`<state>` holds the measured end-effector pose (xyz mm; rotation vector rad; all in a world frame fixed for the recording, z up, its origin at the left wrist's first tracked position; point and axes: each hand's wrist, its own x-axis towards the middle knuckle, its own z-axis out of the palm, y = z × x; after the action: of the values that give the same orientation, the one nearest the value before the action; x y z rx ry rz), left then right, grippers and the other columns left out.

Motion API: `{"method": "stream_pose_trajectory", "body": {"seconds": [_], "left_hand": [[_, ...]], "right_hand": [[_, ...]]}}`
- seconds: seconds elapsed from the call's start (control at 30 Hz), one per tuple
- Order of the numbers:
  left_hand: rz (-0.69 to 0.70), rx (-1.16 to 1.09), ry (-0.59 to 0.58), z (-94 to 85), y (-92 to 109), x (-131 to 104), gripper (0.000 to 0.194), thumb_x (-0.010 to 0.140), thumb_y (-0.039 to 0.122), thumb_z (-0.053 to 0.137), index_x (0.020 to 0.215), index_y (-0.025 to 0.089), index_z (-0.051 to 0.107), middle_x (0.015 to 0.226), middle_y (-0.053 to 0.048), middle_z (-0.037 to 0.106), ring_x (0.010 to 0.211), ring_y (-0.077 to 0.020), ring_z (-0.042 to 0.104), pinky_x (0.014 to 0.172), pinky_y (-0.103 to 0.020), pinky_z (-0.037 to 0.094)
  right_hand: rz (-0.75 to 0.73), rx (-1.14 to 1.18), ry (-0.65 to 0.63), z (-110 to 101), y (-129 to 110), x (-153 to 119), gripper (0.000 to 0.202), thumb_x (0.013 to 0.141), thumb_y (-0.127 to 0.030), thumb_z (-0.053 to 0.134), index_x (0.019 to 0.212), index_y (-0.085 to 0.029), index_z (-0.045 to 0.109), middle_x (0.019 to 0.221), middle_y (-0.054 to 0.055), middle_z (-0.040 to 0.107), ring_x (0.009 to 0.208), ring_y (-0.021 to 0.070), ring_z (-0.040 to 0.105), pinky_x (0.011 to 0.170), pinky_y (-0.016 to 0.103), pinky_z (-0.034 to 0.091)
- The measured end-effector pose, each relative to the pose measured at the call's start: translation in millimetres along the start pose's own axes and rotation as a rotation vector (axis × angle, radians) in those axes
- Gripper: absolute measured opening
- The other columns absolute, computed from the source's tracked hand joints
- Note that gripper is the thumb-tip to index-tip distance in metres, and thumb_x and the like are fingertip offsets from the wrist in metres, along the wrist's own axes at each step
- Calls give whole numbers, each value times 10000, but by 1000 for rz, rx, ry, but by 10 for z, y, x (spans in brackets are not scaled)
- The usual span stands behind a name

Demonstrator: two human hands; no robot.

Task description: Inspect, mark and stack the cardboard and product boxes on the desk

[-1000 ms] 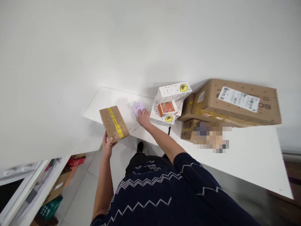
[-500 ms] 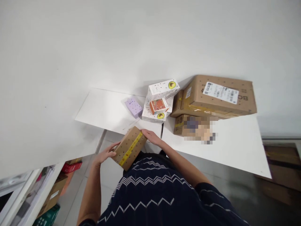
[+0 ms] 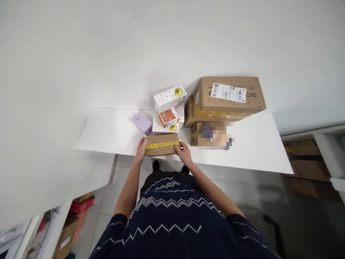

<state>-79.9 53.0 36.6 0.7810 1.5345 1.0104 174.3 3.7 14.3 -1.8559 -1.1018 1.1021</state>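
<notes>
We now hold the taped box along the tabletop near edge, left hand and right hand clamped on its ends, white boxes behind.

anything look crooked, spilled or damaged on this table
No spill or damage shows, and the held brown box looks intact. Slightly askew: the purple box lies slanted on the table, and the orange box sits crooked among the white boxes. Blurring hides part of the small carton at right.
</notes>
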Motion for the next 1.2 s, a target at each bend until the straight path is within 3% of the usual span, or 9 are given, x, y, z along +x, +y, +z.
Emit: {"method": "stream_pose_trajectory", "body": {"seconds": [0.13, 0.33, 0.53, 0.7, 0.93, 1.07, 1.2], "left_hand": [[-86, -123, 44, 7, -118, -2, 603, 779, 453, 715, 1300, 175, 597, 1261, -112, 675, 1110, -261, 668, 961, -405, 539], [-141, -104, 17, -44, -138, -39, 484, 718, 502, 762, 1014, 122, 712, 1034, -127, 746, 1001, -276, 697, 901, -401, 555], [-70, -35, -50, -79, -32, -17, 527, 716, 538, 743, 1059, 138, 715, 1057, -115, 743, 1027, -278, 683, 900, -389, 546], [0, -61, -112, -202, 56, -40, 571, 679, 427, 734, 1184, 169, 677, 1211, -98, 695, 1160, -289, 621, 971, -399, 498], [77, -138, -153, -440, -81, -128, 398, 571, 249, 640, 963, 189, 676, 1067, -63, 723, 1033, -257, 632, 845, -357, 501], [-16, -212, -109, -474, -142, -208, 278, 633, 362, 683, 854, 199, 647, 1120, -96, 706, 1004, -244, 629, 760, -324, 493], [-59, -165, -48, -412, -90, -271, 366, 712, 511, 669, 919, 209, 667, 1177, -102, 681, 948, -216, 634, 663, -272, 465]], "right_hand": [[45, 129, 1, 46, 18, -24, 642, 807, -641, 513, 1221, -160, 610, 1077, 115, 697, 859, 224, 663, 716, 368, 581], [62, 105, -13, 14, 1, 8, 591, 782, -626, 527, 1123, -162, 660, 1057, 123, 719, 906, 239, 674, 823, 392, 556], [61, 192, -70, -29, 23, 33, 556, 779, -610, 548, 1113, -178, 647, 1047, 103, 718, 873, 227, 672, 721, 367, 571], [5, 322, -131, -72, 145, -89, 509, 743, -584, 636, 1041, -170, 628, 1063, 109, 713, 905, 221, 683, 811, 384, 568], [-1, 329, -263, -112, 373, -328, 407, 673, -428, 739, 1004, -243, 591, 1156, 64, 676, 1063, 232, 645, 830, 359, 550], [68, 425, -340, -162, 373, -336, 377, 630, -299, 710, 984, -246, 592, 1147, 45, 673, 1014, 223, 660, 831, 355, 542], [181, 447, -345, -252, 278, -291, 360, 714, -338, 638, 1061, -247, 621, 1155, 50, 694, 1008, 212, 669, 867, 344, 510]]}}
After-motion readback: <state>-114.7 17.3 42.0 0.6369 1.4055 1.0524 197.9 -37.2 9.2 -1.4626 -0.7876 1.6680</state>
